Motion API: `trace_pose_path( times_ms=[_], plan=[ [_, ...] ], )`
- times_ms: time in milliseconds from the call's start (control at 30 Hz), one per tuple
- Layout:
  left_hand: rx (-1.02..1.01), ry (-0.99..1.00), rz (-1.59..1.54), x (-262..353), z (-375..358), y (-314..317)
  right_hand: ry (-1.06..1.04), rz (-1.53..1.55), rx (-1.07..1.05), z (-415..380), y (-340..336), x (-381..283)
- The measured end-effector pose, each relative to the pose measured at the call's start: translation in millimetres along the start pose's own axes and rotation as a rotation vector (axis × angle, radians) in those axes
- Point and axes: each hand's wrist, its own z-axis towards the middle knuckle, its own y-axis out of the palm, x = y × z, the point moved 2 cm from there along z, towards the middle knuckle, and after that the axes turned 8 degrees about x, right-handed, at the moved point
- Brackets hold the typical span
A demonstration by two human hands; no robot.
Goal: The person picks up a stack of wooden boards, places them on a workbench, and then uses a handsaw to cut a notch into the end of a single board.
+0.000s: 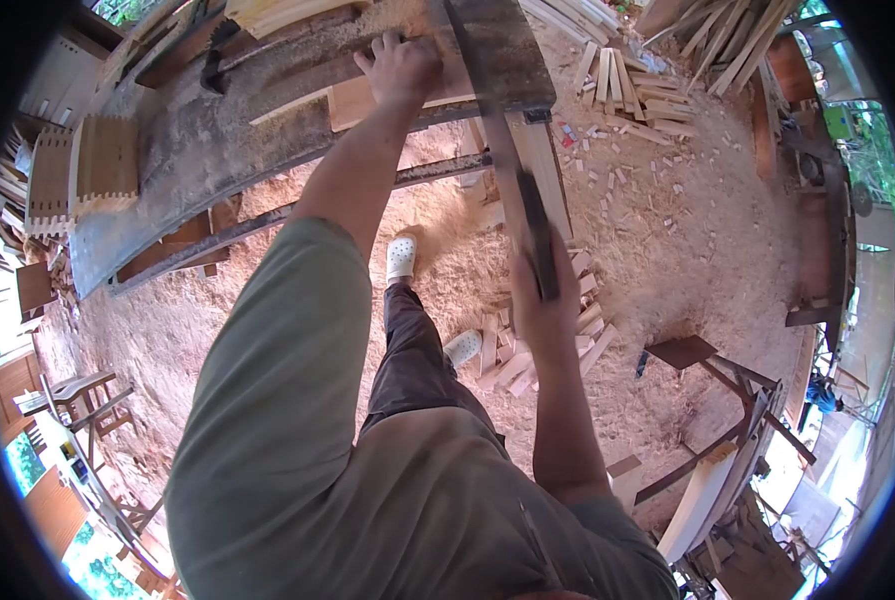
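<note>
My right hand [549,310] is wrapped round the dark handle of a handsaw [535,225]. Its long blade, smeared by motion, runs up across the end of the workbench [297,130]. On the bench top, my left hand [404,70] lies spread with the thumb out to the side. Under and beside that hand is a light wooden board [352,104], lying along the bench's near edge. The saw blade crosses just to the right of the left hand.
Dovetailed wooden panels [105,165] stand at the bench's left end. A dark clamp-like tool [217,58] lies on its far side. Wood strips [632,85] are heaped on the sawdust-covered floor, with offcuts [512,355] by my feet. A wooden frame [747,400] stands lower right.
</note>
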Motion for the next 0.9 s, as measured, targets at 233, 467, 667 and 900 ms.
trace_pose_path(
  times_ms=[233,467,667,900],
  plan=[
    [-0.035,0.02,0.053,5,-2,-7,0.106,0.034,-0.019,-24,-20,6],
    [0.015,0.023,0.008,0,1,2,-0.029,0.036,-0.014,54,28,-3],
    [-0.005,0.017,0.065,2,1,-1,0.116,0.014,-0.021,-76,-54,16],
    [-0.003,0.036,0.038,0,0,1,-0.062,0.038,-0.062,87,43,-10]
  ],
)
